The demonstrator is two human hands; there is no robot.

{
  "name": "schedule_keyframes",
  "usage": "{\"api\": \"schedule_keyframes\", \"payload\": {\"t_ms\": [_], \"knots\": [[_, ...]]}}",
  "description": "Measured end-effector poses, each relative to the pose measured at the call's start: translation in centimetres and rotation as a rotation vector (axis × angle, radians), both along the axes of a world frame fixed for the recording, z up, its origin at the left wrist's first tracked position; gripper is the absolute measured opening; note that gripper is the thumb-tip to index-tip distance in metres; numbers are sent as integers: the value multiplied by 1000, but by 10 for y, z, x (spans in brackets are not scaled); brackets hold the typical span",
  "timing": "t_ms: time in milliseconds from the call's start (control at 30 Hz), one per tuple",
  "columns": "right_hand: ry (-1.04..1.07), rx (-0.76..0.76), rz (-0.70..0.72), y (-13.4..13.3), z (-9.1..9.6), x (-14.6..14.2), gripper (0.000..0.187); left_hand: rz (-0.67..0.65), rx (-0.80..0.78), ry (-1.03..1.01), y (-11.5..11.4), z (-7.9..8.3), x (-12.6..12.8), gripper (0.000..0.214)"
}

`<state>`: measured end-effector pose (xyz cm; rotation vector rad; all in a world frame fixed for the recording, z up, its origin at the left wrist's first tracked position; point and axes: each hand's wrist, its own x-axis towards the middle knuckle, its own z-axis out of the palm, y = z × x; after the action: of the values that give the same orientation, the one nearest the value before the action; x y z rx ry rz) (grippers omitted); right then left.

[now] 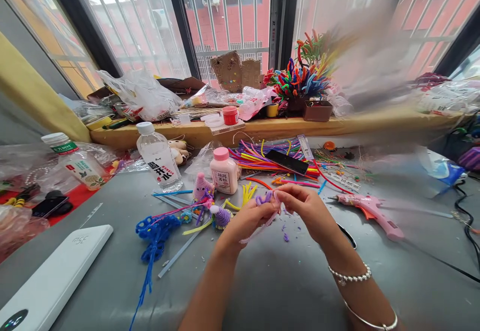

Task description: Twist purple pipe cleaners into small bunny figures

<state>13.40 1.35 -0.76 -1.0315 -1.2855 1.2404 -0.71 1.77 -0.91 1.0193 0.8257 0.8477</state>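
My left hand (245, 223) is closed around a small looped purple pipe cleaner (264, 198) above the grey table (277, 283). A pale pink fuzzy strand (259, 232) trails down below its fingers. My right hand (305, 208) meets it from the right, thumb and fingertips pinched at the pink strand's upper end. Purple scraps (285, 235) lie beneath the hands. Just left of them are a pink fuzzy figure (203, 187), a purple cone-shaped piece (222, 218), yellow pipe cleaners (247, 194) and a blue knotted fuzzy piece (155, 233).
A pink hot glue gun (369, 208) lies at right with its cord. Behind the hands are a pink-capped bottle (224, 171), a phone (287, 161) and bundled coloured pipe cleaners (251, 155). Water bottle (159, 158) and white power bank (62, 276) are at left. The cluttered sill (180, 133) spans the back.
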Motion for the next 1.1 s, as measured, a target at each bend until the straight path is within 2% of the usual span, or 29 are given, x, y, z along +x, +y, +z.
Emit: {"api": "schedule_keyframes", "payload": {"t_ms": [133,267,367,500,700,867,1033,1100], "knots": [[83,19,35,-2,3,8,15,-77,29,-22,-2,5,1,40],[96,24,132,-4,6,15,13,-70,24,-60,-2,8,0,52],[90,4,180,-5,8,15,13,-45,60,68,-3,8,-2,48],[107,-7,176,-7,10,11,13,-173,119,216,-5,8,-4,42],[56,-13,192,-8,8,7,18,-296,129,231,-5,9,-5,35],[-42,62,106,-7,7,4,17,-300,143,206,-4,6,-6,40],[-53,55,134,-7,7,4,17,-307,132,193,-5,8,-6,38],[-42,87,90,-7,7,5,17,-280,163,205,-5,9,-5,34]]}}
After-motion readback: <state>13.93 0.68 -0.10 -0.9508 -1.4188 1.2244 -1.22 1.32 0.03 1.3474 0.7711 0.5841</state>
